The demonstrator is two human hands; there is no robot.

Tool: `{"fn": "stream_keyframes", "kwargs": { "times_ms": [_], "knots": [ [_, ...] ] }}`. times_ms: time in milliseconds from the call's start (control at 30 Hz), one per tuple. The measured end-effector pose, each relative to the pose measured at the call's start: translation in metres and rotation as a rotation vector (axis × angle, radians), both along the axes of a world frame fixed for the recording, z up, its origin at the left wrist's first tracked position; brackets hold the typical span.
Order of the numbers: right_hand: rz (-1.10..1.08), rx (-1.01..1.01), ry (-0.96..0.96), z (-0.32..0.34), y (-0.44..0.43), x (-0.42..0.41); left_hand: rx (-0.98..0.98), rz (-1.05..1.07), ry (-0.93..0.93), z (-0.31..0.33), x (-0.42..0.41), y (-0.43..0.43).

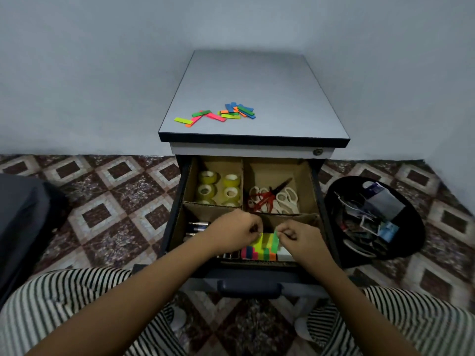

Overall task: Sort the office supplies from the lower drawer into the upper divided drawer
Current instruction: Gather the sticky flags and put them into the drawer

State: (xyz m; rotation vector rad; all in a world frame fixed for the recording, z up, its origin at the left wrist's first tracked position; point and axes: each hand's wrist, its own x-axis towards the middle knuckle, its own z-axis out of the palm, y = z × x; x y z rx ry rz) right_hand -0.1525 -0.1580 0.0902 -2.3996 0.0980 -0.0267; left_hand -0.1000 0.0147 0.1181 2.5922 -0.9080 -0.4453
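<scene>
Works in the near-right compartment of the open upper drawer with brown cardboard dividers (243, 181). With the right grip (293, 236), pinches the top end of a neon green paper sticky strip (276, 242), fingertips curled onto it. With the left grip (236, 228), just to the left, seems to nip a yellow-green paper strip (261, 238) the same way, though knuckles hide the contact itself. Directly below both grips: a packed row of multicoloured sticky strip pads (257, 253), upright and touching one another.

Probably next to weightless: thin, floppy paper, quick to bend, crease or cling to fingertips and neighbours. Best taken by the narrow edges near one end, with a light fingertip pinch; squeezing the flat faces risks fanning the sheets apart. Calls for little force and more care in lining up.

Beyond the left grip: yellowish clear tape rolls (218, 187) in their own compartment. Beyond the right grip: red and white scissors (273, 200) in theirs. Left of the left grip: dark cylinders (198, 226), kind unclear. Far beyond both grips, on the grey worktop (257, 78): loose coloured strips (221, 114), scattered and likely awaiting sorting.
</scene>
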Motion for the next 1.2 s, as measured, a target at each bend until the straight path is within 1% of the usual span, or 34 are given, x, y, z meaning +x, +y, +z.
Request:
{"fn": "stream_keyframes", "kwargs": {
  "times_ms": [233,433,600,667,767,867,967,1067,1200],
  "knots": [
    [-0.023,-0.014,-0.034,-0.003,-0.002,0.002,0.197,-0.080,-0.088,0.000,0.012,-0.011],
    [-0.020,-0.024,-0.027,-0.005,-0.003,0.002,0.315,-0.159,-0.129,0.004,0.012,-0.016],
    [-0.022,-0.010,-0.042,-0.004,-0.001,0.002,0.336,-0.267,-0.183,0.009,0.005,-0.022],
    [-0.025,-0.011,-0.045,-0.005,-0.001,0.002,0.318,-0.289,-0.146,0.011,0.004,-0.025],
    [-0.030,-0.010,-0.054,-0.006,-0.002,0.002,0.324,-0.291,-0.008,0.016,0.008,-0.031],
    [-0.031,-0.014,-0.065,-0.006,-0.002,0.002,0.396,-0.311,0.080,0.018,0.015,-0.040],
    [-0.040,-0.016,-0.081,-0.006,-0.002,0.002,0.523,-0.327,0.151,0.017,0.022,-0.047],
    [-0.048,-0.006,-0.085,-0.006,-0.002,0.001,0.625,-0.343,0.158,0.017,0.023,-0.054],
    [-0.047,-0.011,-0.082,-0.007,-0.003,0.001,0.667,-0.367,0.093,0.019,0.019,-0.058]
  ]
}}
